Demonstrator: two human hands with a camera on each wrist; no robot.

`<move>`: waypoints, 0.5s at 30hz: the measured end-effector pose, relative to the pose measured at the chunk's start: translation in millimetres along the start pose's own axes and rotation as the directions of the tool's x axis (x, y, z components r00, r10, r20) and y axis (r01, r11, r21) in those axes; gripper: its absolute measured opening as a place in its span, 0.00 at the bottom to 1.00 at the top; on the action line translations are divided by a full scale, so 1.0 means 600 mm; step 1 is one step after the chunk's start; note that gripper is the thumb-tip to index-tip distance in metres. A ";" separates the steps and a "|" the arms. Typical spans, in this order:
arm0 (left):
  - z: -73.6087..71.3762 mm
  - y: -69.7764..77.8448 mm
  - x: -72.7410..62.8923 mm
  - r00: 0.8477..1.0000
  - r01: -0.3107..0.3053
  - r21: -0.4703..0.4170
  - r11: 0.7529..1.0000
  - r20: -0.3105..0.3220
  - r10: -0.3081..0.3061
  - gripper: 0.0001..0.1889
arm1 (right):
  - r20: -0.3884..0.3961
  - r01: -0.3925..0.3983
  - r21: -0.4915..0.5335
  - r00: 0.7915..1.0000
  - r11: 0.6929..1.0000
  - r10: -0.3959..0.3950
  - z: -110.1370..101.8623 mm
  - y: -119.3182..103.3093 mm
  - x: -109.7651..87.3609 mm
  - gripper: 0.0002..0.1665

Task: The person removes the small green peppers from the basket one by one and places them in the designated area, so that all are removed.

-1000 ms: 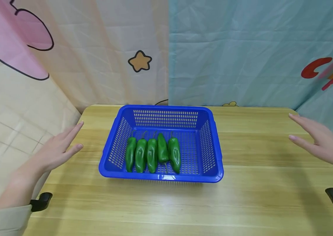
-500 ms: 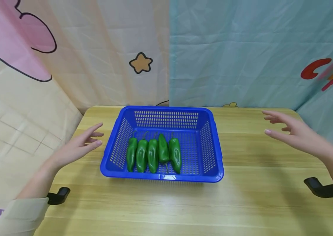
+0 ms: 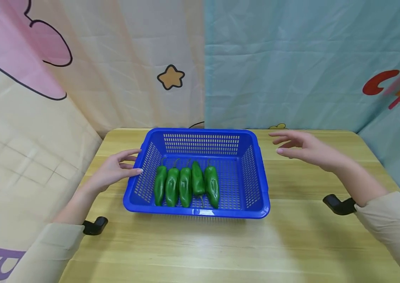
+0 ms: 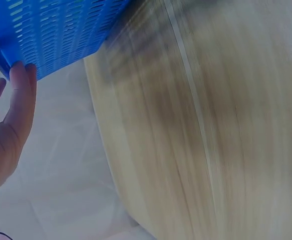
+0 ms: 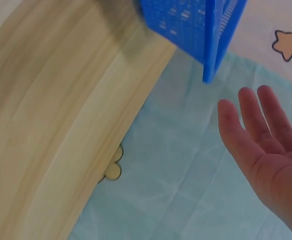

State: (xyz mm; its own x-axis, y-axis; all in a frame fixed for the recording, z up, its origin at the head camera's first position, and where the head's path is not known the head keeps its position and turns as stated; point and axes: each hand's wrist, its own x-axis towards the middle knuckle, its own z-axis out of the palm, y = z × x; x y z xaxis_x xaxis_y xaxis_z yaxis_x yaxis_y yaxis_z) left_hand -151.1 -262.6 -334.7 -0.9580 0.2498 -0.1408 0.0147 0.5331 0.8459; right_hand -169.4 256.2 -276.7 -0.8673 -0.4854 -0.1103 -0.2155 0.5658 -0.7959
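Note:
A blue plastic basket [image 3: 195, 212] with slotted walls stands on the wooden table. Several green peppers [image 3: 185, 187] lie side by side in its left and middle part, one with its stem toward me. My left hand [image 3: 117, 169] is at the basket's left rim, thumb tip and fingertips right at the edge, fingers loosely bent. In the left wrist view, its fingertips [image 4: 20, 75] meet the basket's outer wall [image 4: 61, 37]. Right of the basket, my right hand [image 3: 300, 146] hovers over the table with fingers spread and slightly bent, holding nothing. The right wrist view shows a gap between its fingers [image 5: 229, 117] and the basket.
The light wooden table [image 3: 200, 247] extends in front of and on both sides of the basket. A beige curtain [image 3: 125, 70] and a blue-green curtain [image 3: 284, 70] hang behind its far edge. Each wrist wears a black mount [image 3: 95, 226].
Both hands have moved inward toward the basket. The left has reached the left rim, while the right has come closer from the right side. The basket and peppers stay in place.

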 end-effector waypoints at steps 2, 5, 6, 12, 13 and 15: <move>0.002 -0.001 0.005 1.000 0.002 -0.014 1.000 0.001 -0.002 0.34 | 0.028 0.011 0.029 1.000 1.000 -0.012 0.005 -0.004 0.013 0.30; 0.001 -0.003 0.008 1.000 0.003 -0.039 0.999 0.005 -0.003 0.32 | 0.061 0.020 0.064 0.998 0.998 -0.024 0.016 -0.010 0.036 0.31; 0.000 -0.003 0.010 1.000 0.011 -0.055 0.998 0.009 -0.011 0.32 | 0.070 0.022 0.077 0.997 0.997 -0.027 0.019 -0.012 0.044 0.31; -0.002 -0.013 0.022 0.998 0.063 -0.158 0.985 0.038 -0.058 0.34 | 0.111 -0.010 0.119 0.994 0.993 -0.003 0.036 -0.031 0.081 0.30; -0.003 -0.015 0.024 0.997 0.071 -0.183 0.981 0.046 -0.064 0.35 | 0.118 -0.015 0.121 0.993 0.993 0.000 0.039 -0.035 0.086 0.30; -0.004 -0.018 0.027 0.996 0.080 -0.237 0.968 0.065 -0.067 0.34 | 0.132 -0.019 0.135 0.991 0.991 0.001 0.044 -0.043 0.097 0.29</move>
State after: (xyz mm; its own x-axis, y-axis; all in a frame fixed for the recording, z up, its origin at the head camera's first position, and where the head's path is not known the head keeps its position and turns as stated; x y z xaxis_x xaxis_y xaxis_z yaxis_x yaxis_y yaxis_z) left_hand -167.3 -266.4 -344.5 -0.9363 0.2655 -0.2301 -0.1308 0.3445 0.9296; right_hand -202.4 195.8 -278.4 -0.8007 -0.5687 -0.1882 -0.1365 0.4792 -0.8670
